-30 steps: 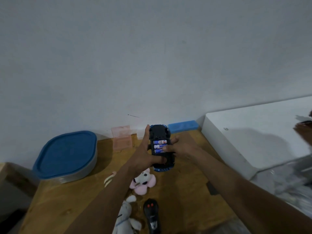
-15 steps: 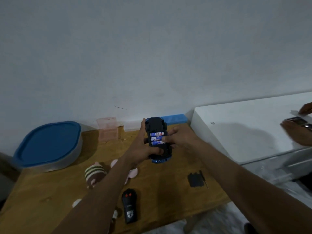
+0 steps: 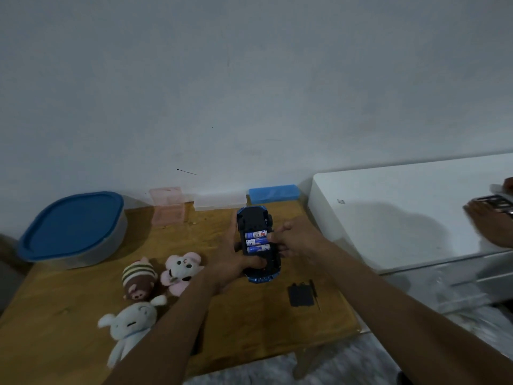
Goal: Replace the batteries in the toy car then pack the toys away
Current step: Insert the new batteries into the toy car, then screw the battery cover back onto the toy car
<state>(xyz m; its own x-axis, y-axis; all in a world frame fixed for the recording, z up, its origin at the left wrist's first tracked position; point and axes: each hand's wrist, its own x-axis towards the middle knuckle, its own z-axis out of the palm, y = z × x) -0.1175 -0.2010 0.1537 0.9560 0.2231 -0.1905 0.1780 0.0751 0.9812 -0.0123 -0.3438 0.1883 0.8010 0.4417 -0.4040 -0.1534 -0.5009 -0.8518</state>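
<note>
- Three plush toys lay at the lower left of the frame on the wooden table [image 3: 249,337]: a white plush [image 3: 130,327] lowest, a brown striped plush [image 3: 138,277] above it, and a pink plush [image 3: 181,270] just to the right of the striped one.
- At the far left, above the plush toys, we saw a grey container with a blue lid [image 3: 73,227] shut on top, well apart from the toys.
- Right of it, against the wall, stood a small clear pink box [image 3: 166,205].
- Near the middle of the frame, our left hand [image 3: 236,262] was wrapped around the toy car [image 3: 258,243], gripping it from the left side with the thumb across its lower end.
- We held the car upside down above the table, its black underside facing up and its blue body showing at the bottom edge.
- Three batteries [image 3: 256,241] with blue and white labels sat side by side in the open compartment.
- Our right hand [image 3: 298,237] touched the car's right side, its fingertips [image 3: 273,238] pressed at the right ends of the batteries; we could not tell whether they pinched one.
- Below and right of the car, a black battery cover [image 3: 299,295] lay flat on the table, with a thin dark screwdriver [image 3: 315,293] just beside it.
- Behind the car, a blue case [image 3: 273,193] rested against the wall.
- At the far right edge, another person's hand [image 3: 488,226] rested on a white surface [image 3: 402,218].
</note>
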